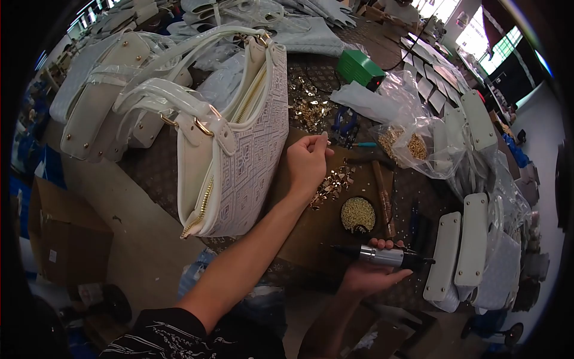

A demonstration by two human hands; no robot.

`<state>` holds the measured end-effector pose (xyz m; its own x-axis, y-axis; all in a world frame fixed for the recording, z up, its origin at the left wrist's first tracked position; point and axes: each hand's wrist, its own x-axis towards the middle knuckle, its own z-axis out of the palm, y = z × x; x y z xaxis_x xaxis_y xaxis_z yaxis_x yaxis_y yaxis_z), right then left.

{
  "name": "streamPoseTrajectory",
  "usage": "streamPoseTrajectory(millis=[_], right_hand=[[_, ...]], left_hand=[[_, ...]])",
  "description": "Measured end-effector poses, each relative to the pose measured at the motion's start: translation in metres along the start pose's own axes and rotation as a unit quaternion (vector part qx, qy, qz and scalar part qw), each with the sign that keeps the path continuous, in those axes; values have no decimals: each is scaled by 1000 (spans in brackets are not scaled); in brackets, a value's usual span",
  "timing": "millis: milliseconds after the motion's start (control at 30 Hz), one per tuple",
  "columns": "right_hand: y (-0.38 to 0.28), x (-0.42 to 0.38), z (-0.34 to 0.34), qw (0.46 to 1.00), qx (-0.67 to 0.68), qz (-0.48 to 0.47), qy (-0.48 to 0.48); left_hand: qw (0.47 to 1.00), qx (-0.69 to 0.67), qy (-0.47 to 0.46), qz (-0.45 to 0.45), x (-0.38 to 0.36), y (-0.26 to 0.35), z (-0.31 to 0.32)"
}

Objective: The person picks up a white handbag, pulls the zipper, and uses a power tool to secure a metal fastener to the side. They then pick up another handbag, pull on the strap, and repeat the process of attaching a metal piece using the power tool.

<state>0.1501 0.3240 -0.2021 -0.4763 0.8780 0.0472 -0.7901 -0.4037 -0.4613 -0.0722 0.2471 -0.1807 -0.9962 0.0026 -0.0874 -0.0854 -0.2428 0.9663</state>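
Note:
My left hand (307, 163) is closed in a pinch above the mat; what sits between its fingertips is too small to make out. Beside it stands a white patterned handbag (254, 140) with gold zips and plastic-wrapped handles. My right hand (372, 280) is wrapped round a silver and black electric screwdriver (382, 256), which lies sideways across the palm. Between the hands are loose gold metal pieces (336, 184) and a round dish of tiny gold screws (358, 215). A hammer (383, 197) rests to the right of the dish.
Blue-handled pliers (345, 121) and a green box (360, 67) lie farther back. A clear bag of gold hardware (412, 143) is at the right. More white bags (110, 113) stand left, others (472, 239) right. A cardboard box (66, 230) is on the floor.

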Motion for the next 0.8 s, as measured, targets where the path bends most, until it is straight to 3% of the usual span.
streamPoseTrajectory(millis=[100,300,367,400,433,467,567,800], right_hand=[[0,1,-5,1000,-16,-3,0],[-1,0,-1,1000,-12,6,8],[-3,-1,-3,1000,-15,11,-4],[-5,-1,-4,1000,-17,17,-18],[-8,-1,-6,1000,-18,16,-16],[-12,-1,-10,998,-59,26,18],[-18,-3,-3,985,-159,31,65],[-54,-6,-8,906,-410,65,80]], left_hand=[[999,-2,-29,-33,4,2,5],[997,12,-69,36,-51,-4,-37],[976,157,-116,101,-78,2,-64],[975,158,-118,99,-87,2,-75],[952,225,-129,166,-96,2,-84],[919,289,-137,231,-100,2,-89],[899,325,-133,262,-100,-5,-94],[909,309,-180,216,-94,-7,-103]])
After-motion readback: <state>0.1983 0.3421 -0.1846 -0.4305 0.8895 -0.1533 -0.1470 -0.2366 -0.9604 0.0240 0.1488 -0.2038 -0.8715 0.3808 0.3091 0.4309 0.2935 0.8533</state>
